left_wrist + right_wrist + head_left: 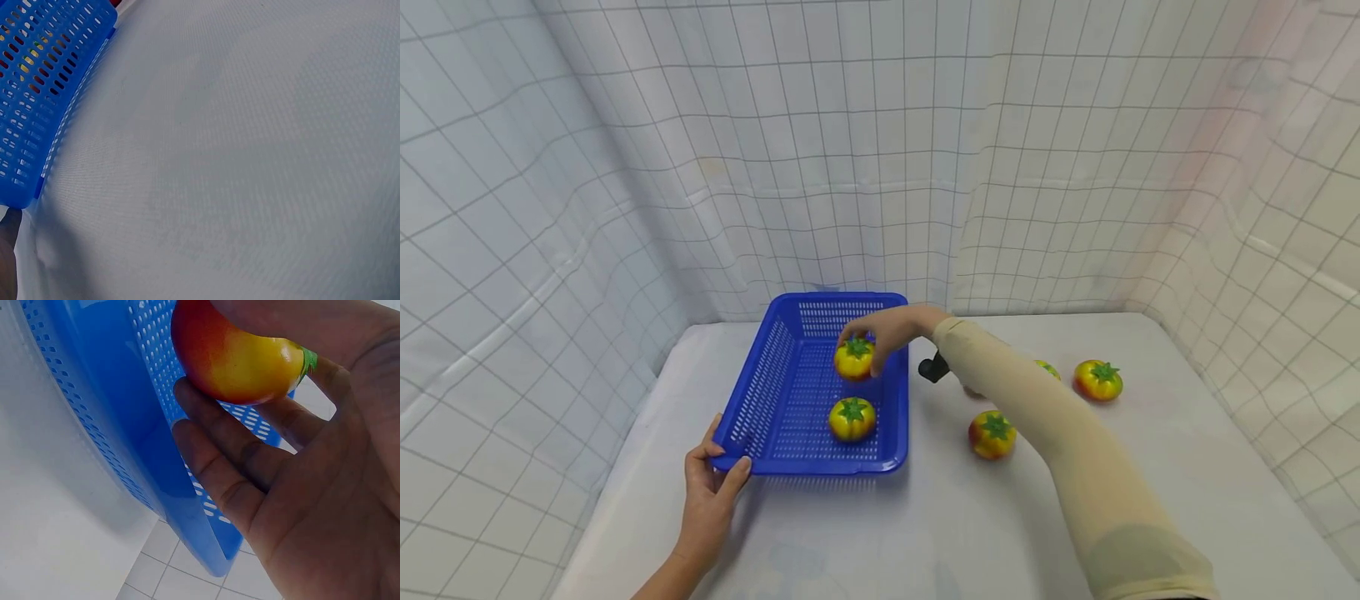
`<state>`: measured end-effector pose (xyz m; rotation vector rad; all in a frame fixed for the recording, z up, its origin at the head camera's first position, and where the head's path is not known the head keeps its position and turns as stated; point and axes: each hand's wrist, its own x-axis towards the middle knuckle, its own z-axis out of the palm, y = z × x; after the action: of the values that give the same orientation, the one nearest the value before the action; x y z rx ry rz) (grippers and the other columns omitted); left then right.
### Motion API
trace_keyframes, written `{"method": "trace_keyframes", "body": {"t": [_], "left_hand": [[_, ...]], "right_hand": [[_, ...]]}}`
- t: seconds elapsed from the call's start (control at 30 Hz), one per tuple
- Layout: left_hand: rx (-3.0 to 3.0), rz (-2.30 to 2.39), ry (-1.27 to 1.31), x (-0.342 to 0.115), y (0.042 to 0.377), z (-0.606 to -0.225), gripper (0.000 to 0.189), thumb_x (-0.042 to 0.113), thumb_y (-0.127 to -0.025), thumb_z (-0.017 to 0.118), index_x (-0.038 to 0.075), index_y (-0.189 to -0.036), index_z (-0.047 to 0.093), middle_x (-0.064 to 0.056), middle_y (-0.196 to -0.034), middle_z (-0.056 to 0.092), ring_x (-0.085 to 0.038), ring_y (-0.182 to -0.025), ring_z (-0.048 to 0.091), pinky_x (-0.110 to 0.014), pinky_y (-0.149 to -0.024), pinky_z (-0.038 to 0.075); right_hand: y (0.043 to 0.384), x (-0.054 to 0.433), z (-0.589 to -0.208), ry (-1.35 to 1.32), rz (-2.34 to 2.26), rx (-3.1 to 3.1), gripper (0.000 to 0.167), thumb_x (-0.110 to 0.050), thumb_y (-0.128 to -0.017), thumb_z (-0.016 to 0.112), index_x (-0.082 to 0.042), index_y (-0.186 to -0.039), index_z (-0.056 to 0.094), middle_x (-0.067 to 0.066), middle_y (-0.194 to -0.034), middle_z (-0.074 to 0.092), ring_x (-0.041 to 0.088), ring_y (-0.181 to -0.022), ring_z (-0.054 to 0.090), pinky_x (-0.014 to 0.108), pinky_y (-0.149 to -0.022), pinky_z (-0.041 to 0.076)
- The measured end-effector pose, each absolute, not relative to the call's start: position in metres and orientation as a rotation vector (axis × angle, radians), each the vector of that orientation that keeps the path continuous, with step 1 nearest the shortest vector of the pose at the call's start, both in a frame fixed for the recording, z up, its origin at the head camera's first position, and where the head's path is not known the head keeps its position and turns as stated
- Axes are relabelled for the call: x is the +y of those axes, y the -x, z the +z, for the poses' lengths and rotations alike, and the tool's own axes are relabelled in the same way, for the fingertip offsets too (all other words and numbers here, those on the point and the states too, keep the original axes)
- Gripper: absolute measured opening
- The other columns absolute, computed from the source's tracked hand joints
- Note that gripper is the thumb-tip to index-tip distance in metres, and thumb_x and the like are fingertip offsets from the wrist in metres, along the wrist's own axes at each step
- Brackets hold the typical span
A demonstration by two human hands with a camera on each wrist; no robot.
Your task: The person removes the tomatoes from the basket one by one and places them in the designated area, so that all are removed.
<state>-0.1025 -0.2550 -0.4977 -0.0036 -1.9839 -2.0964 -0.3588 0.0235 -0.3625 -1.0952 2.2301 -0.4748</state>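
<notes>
My right hand holds a yellow-and-red artificial tomato with a green leafy top, over the inside of a blue plastic basket. In the right wrist view, the thumb and fingers are curled about this tomato. A second tomato lies in the basket near its front right. At the basket's front left corner, my left hand pinches the rim between thumb and fingers. Only a sliver of the left hand shows in the left wrist view, beside the basket wall.
On the white table, right of the basket, lie a tomato and another farther right. One more tomato is partly hidden behind the right sleeve. White gridded curtains hang around the table.
</notes>
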Motion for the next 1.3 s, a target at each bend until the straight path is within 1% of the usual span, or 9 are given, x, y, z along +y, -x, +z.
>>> {"method": "trace_keyframes", "body": {"t": [0.17, 0.37, 0.57, 0.67, 0.8, 0.93, 1.03, 1.17, 1.3], "left_hand": [[-1.988, -2.093, -0.001, -0.255, 0.104, -0.498, 0.031, 0.005, -0.108, 0.048, 0.016, -0.123, 0.023, -0.003, -0.171, 0.0, -0.027, -0.144, 0.027, -0.016, -0.099, 0.046], [-1.983, -2.106, 0.002, -0.255, 0.106, -0.499, 0.03, 0.004, -0.108, 0.047, 0.016, -0.123, 0.024, -0.003, -0.171, 0.0, -0.026, -0.143, 0.028, -0.016, -0.099, 0.046], [-1.978, -2.109, 0.006, -0.255, 0.105, -0.497, 0.031, 0.005, -0.108, 0.048, 0.016, -0.124, 0.024, -0.004, -0.171, -0.002, -0.029, -0.144, 0.026, -0.016, -0.099, 0.046], [-1.972, -2.113, -0.003, -0.255, 0.105, -0.498, 0.031, 0.005, -0.108, 0.048, 0.016, -0.124, 0.024, -0.004, -0.171, -0.001, -0.029, -0.144, 0.026, -0.016, -0.099, 0.046], [-1.996, -2.098, -0.048, -0.255, 0.105, -0.498, 0.032, 0.006, -0.108, 0.049, 0.017, -0.123, 0.024, -0.002, -0.171, 0.0, -0.035, -0.146, 0.022, -0.014, -0.099, 0.045], [-2.049, -2.06, -0.106, -0.254, 0.105, -0.497, 0.035, 0.01, -0.108, 0.053, 0.019, -0.124, 0.023, 0.001, -0.171, -0.001, -0.044, -0.15, 0.013, -0.01, -0.096, 0.044], [-2.049, -2.065, -0.105, -0.254, 0.105, -0.496, 0.035, 0.01, -0.108, 0.052, 0.019, -0.125, 0.023, 0.001, -0.171, -0.003, -0.046, -0.15, 0.011, -0.01, -0.096, 0.044], [-2.012, -2.091, -0.056, -0.253, 0.105, -0.497, 0.034, 0.006, -0.108, 0.05, 0.018, -0.125, 0.023, -0.001, -0.171, -0.003, -0.039, -0.148, 0.017, -0.013, -0.097, 0.045], [-1.987, -2.097, -0.028, -0.253, 0.104, -0.498, 0.033, 0.005, -0.108, 0.049, 0.018, -0.124, 0.024, -0.002, -0.171, -0.002, -0.031, -0.144, 0.024, -0.014, -0.098, 0.045]], "right_hand": [[0.359, 0.036, -0.355, 1.101, -0.544, 2.21, 0.068, -0.015, -0.084, 0.084, -0.036, -0.141, 0.053, 0.0, -0.147, 0.048, 0.019, -0.128, 0.047, 0.038, -0.105, 0.045], [0.358, 0.055, -0.346, 1.08, -0.622, 2.164, 0.068, -0.013, -0.085, 0.082, -0.036, -0.142, 0.052, -0.001, -0.148, 0.045, 0.023, -0.125, 0.049, 0.037, -0.101, 0.048], [0.356, 0.074, -0.342, 1.048, -0.655, 2.165, 0.068, -0.014, -0.086, 0.081, -0.038, -0.142, 0.052, -0.001, -0.148, 0.044, 0.026, -0.126, 0.049, 0.038, -0.101, 0.048], [0.354, 0.084, -0.34, 1.035, -0.665, 2.172, 0.068, -0.014, -0.086, 0.081, -0.038, -0.143, 0.052, -0.001, -0.151, 0.043, 0.026, -0.125, 0.05, 0.038, -0.099, 0.05], [0.349, 0.1, -0.337, 1.011, -0.668, 2.187, 0.068, -0.017, -0.086, 0.083, -0.038, -0.143, 0.052, -0.002, -0.15, 0.044, 0.024, -0.125, 0.051, 0.038, -0.099, 0.051], [0.344, 0.116, -0.336, 0.988, -0.677, 2.2, 0.066, -0.018, -0.086, 0.083, -0.038, -0.141, 0.053, -0.003, -0.149, 0.046, 0.023, -0.126, 0.051, 0.039, -0.102, 0.049], [0.342, 0.129, -0.337, 0.972, -0.683, 2.215, 0.065, -0.019, -0.086, 0.083, -0.039, -0.14, 0.053, -0.005, -0.149, 0.046, 0.022, -0.127, 0.05, 0.038, -0.103, 0.048], [0.338, 0.146, -0.339, 0.922, -0.704, 2.226, 0.065, -0.02, -0.086, 0.082, -0.041, -0.14, 0.053, -0.007, -0.148, 0.047, 0.024, -0.127, 0.051, 0.039, -0.102, 0.049], [0.333, 0.162, -0.342, 0.891, -0.723, 2.219, 0.065, -0.022, -0.086, 0.081, -0.04, -0.141, 0.051, -0.006, -0.147, 0.047, 0.027, -0.13, 0.048, 0.046, -0.107, 0.045]]}}
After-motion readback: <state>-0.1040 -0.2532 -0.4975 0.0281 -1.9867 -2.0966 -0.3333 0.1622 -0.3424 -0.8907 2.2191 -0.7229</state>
